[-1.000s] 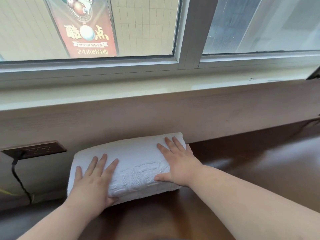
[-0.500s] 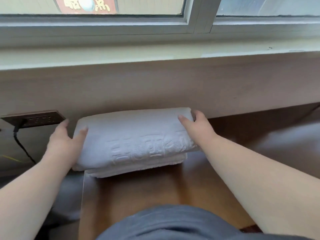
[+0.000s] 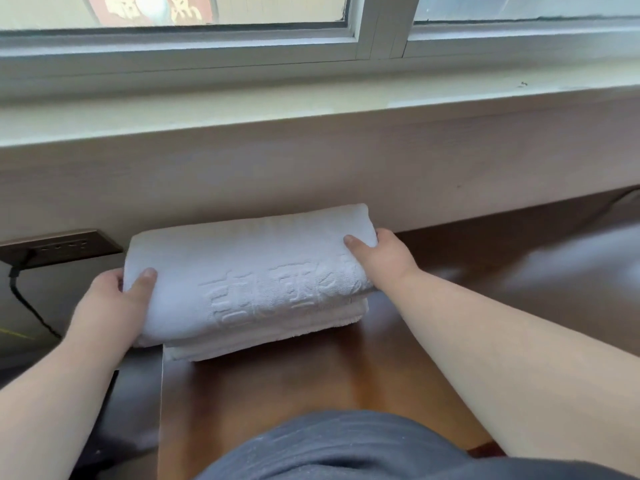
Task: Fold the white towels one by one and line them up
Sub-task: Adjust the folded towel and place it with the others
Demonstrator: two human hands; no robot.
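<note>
A folded white towel (image 3: 242, 271) with raised woven characters lies at the far left end of a brown wooden table (image 3: 294, 375), close to the wall. My left hand (image 3: 114, 299) grips its left end, thumb on top and fingers underneath. My right hand (image 3: 384, 261) holds its right end the same way, thumb pressed on the top surface. The towel's left end reaches past the table's left edge. Lower folded layers show along its near edge.
A pale wall panel and window sill (image 3: 311, 109) run right behind the towel. A dark wall socket (image 3: 59, 245) with a black cable (image 3: 27, 303) sits left of it. The table stretches away to the right. Grey clothing (image 3: 346, 448) fills the bottom.
My hands left the top of the towel, where they lay flat, and took hold of its two ends. The view has tilted down and drawn nearer.
</note>
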